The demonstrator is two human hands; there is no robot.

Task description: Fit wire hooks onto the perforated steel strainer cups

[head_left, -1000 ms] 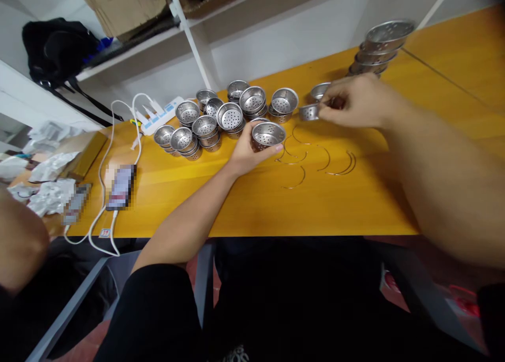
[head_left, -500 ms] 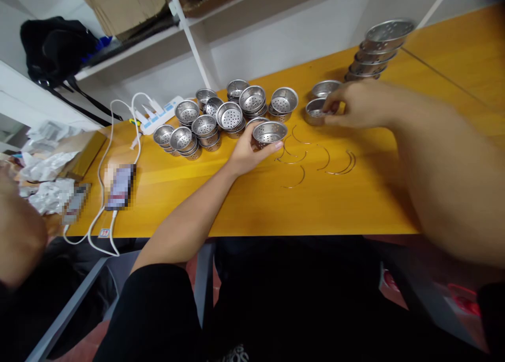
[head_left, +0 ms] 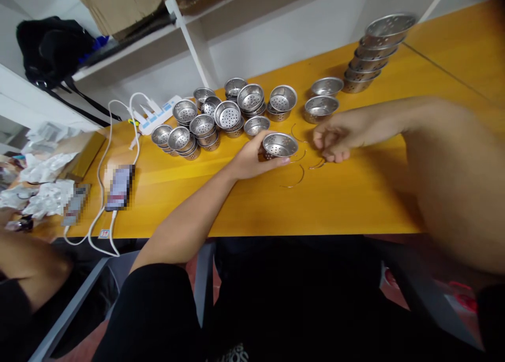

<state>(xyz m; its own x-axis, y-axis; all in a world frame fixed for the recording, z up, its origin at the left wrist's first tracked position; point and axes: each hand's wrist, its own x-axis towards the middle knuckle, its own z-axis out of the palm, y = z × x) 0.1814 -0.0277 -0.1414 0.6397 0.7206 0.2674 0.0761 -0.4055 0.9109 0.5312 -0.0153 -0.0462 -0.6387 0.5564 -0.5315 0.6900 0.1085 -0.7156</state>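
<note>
Left hand [head_left: 252, 159] grips strainer cup [head_left: 279, 145]; right hand [head_left: 335, 138] curled over wire handles [head_left: 300, 164].

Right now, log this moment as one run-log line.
left hand: holds perforated steel cup | right hand: fingers curled over wire handles on yellow table | cup cluster: behind

Left hand [head_left: 252, 159] grips a perforated steel cup [head_left: 279, 145]; right hand [head_left: 335, 138] touches wire handles [head_left: 311, 159].

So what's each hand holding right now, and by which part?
The left hand holds a perforated metal cup by its side wall. The right hand rests over the wire handles; whether it grips one cannot be told.
</note>
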